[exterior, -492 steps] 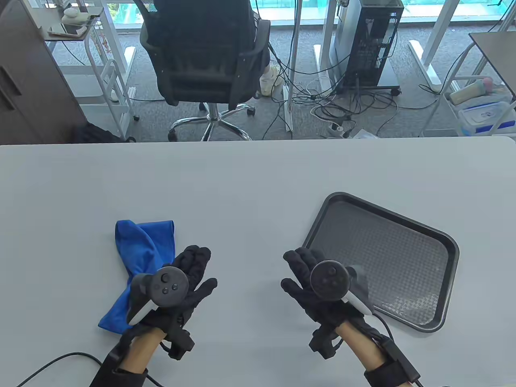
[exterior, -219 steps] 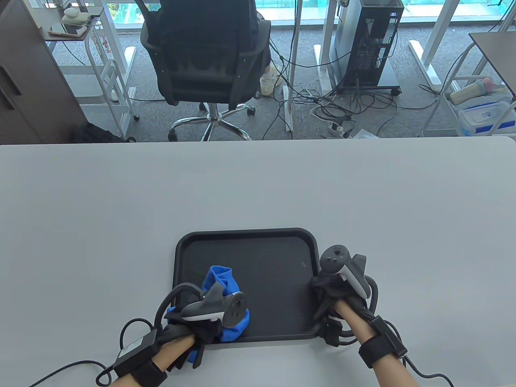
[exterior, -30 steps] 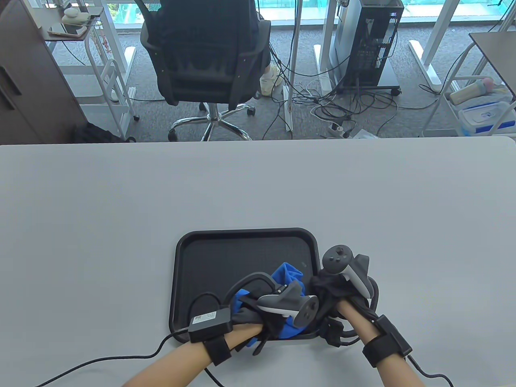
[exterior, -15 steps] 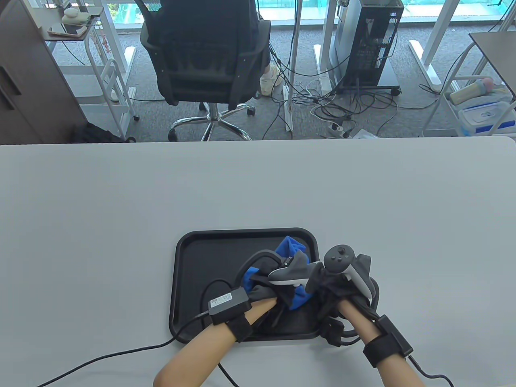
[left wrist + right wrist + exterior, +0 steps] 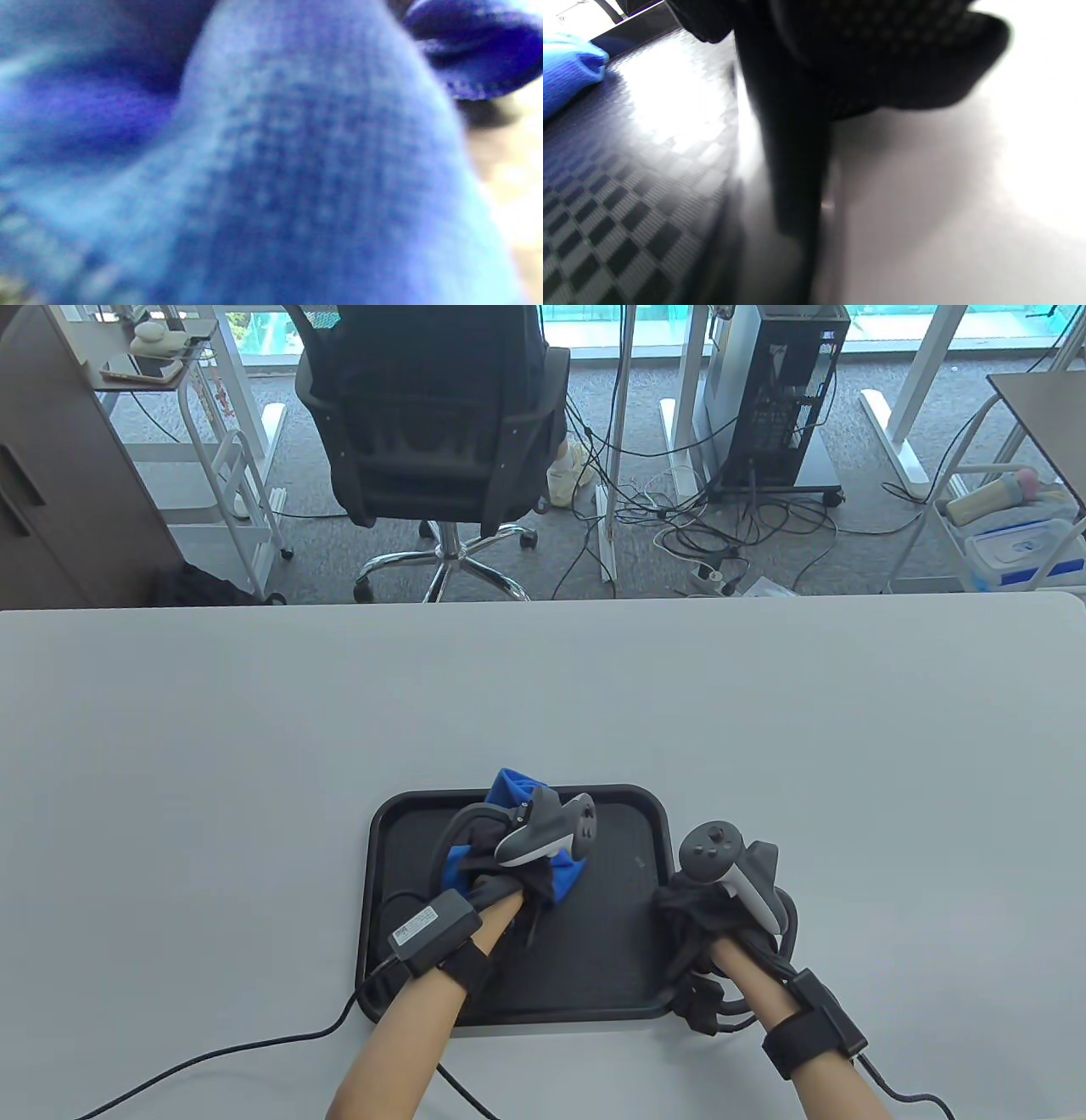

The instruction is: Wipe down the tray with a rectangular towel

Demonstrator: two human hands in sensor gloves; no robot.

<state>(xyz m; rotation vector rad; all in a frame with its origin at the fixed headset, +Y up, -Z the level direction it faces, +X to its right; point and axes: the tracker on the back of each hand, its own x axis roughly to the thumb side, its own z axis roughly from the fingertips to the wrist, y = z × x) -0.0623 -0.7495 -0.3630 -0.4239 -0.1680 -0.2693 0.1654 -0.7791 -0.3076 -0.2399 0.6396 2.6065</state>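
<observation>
A black tray with a checkered floor lies at the near middle of the table. My left hand grips a bunched blue towel and presses it on the tray's far middle. The towel fills the left wrist view, blurred. My right hand holds the tray's right rim. In the right wrist view its fingers close on the rim beside the tray floor, with the towel at far left.
The grey table stretches wide on all sides of the tray. Glove cables trail off the near edge. An office chair and a computer tower stand on the floor beyond the far edge.
My left hand has slid the towel from the tray's near right, up along the right side, then left to the far middle. My right hand has stayed on the right rim.
</observation>
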